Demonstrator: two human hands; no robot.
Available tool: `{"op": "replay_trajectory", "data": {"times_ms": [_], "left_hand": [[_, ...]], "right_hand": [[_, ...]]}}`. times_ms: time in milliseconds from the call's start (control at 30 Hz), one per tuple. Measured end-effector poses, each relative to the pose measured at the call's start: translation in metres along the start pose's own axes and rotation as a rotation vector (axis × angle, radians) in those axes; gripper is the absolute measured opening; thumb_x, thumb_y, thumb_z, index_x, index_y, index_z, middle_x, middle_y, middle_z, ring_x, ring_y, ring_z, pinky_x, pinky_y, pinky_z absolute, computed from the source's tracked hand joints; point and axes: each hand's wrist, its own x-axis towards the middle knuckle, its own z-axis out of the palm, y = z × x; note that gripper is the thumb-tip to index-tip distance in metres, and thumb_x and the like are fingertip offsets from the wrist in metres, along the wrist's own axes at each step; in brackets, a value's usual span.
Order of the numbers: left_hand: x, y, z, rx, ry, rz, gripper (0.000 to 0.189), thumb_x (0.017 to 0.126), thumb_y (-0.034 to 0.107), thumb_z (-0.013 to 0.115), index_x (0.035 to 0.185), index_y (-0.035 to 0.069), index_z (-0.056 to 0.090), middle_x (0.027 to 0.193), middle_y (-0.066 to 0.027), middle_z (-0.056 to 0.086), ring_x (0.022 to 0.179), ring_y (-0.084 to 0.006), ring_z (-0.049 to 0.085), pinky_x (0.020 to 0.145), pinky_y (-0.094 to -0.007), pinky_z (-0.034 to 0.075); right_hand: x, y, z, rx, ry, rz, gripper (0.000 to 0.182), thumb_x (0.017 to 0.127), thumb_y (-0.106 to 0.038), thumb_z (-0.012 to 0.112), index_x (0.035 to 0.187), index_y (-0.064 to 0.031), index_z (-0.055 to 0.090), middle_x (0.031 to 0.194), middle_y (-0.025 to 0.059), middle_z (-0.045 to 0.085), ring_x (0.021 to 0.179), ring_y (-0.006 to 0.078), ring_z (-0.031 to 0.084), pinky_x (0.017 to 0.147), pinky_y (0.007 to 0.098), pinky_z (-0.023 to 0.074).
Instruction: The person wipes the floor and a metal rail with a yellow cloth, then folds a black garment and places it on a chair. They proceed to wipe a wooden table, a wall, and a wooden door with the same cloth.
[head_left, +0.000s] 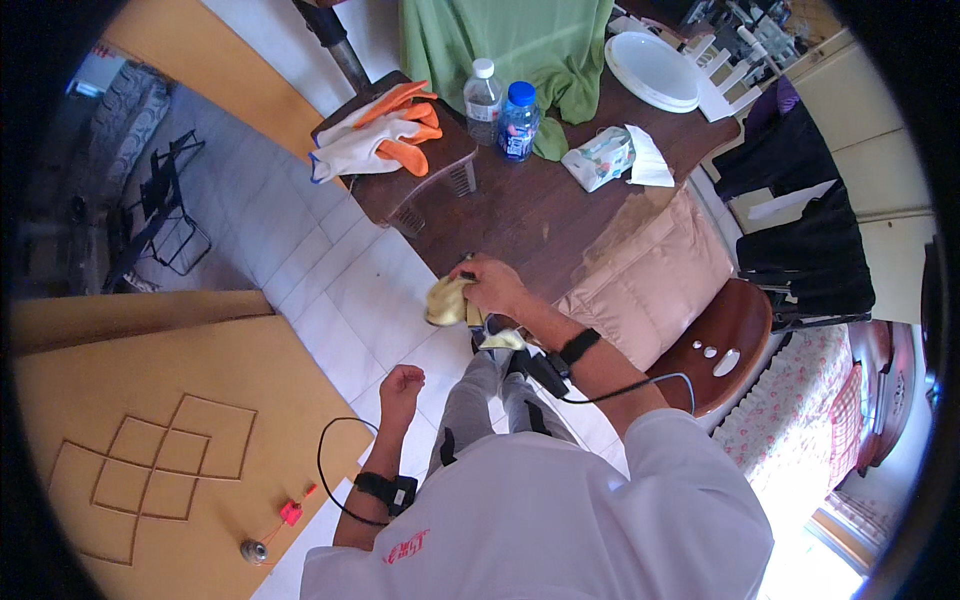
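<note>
My right hand (489, 283) grips a yellowish cloth (448, 302) at the near edge of the dark brown wooden table (517, 225). The cloth hangs bunched below the fingers, past the table edge. A paler yellow piece of fabric (504, 341) shows lower down, near the wrist; whether it belongs to the same cloth, I cannot tell. My left hand (401, 394) hangs at my side above the tiled floor, fingers curled in, with nothing visible in it. Each wrist wears a black strap with a small cabled device.
White-and-orange work gloves (375, 135) lie at the table's left end. Behind stand a clear plastic bottle (482, 105) and a blue-capped bottle (519, 124). A tissue pack (600, 159) lies farther right. A pink padded cushion (652, 270) and brown chair (712, 345) flank my right arm.
</note>
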Motion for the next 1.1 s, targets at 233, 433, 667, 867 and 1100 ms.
{"op": "replay_trajectory", "data": {"times_ms": [233,433,667,867,1100], "left_hand": [[0.027,0.101,0.021,0.278,-0.201,0.242,0.03,0.079,0.004,0.073,0.108,0.004,0.064,0.101,-0.0086,0.066,0.092,-0.0182,0.066,0.087,-0.0308,0.053],[0.111,0.316,0.079,0.544,-0.286,0.911,0.054,0.073,0.019,0.08,0.121,0.005,0.059,0.124,-0.0171,0.056,0.117,-0.035,0.054,0.098,-0.042,0.046],[0.241,0.392,0.165,0.998,-0.032,1.015,0.076,0.064,0.05,0.084,0.127,0.015,0.059,0.142,-0.0227,0.037,0.128,-0.0468,0.039,0.099,-0.0532,0.045],[0.295,0.375,0.202,1.196,0.014,0.94,0.059,0.063,0.054,0.082,0.105,0.014,0.072,0.134,-0.0176,0.042,0.123,-0.0439,0.042,0.093,-0.0491,0.049],[0.308,0.364,0.221,1.215,0.01,0.944,0.043,0.067,0.041,0.081,0.09,0.006,0.071,0.118,-0.0168,0.051,0.108,-0.0389,0.049,0.091,-0.0472,0.046]], "right_hand": [[-0.032,0.036,-0.06,0.006,0.48,0.339,0.044,0.074,-0.018,0.068,0.117,-0.0064,0.065,0.108,0.0195,0.066,0.098,0.0339,0.065,0.087,0.0385,0.0501],[-0.052,0.054,-0.064,0.077,0.533,0.355,0.041,0.076,-0.015,0.069,0.115,-0.0046,0.065,0.097,0.0134,0.069,0.091,0.023,0.066,0.082,0.0341,0.0503],[-0.068,0.031,-0.05,0.361,0.549,0.464,0.045,0.075,-0.016,0.071,0.119,-0.0056,0.065,0.111,0.0208,0.066,0.103,0.0329,0.065,0.09,0.0376,0.0494],[-0.075,0.042,-0.07,0.334,0.573,0.407,0.044,0.075,-0.013,0.073,0.117,-0.0025,0.064,0.109,0.0155,0.066,0.102,0.026,0.064,0.089,0.0351,0.049],[-0.07,0.063,-0.11,0.289,0.555,0.345,0.044,0.073,-0.014,0.072,0.116,-0.005,0.064,0.108,0.0214,0.063,0.102,0.0379,0.062,0.088,0.04,0.0497]]}}
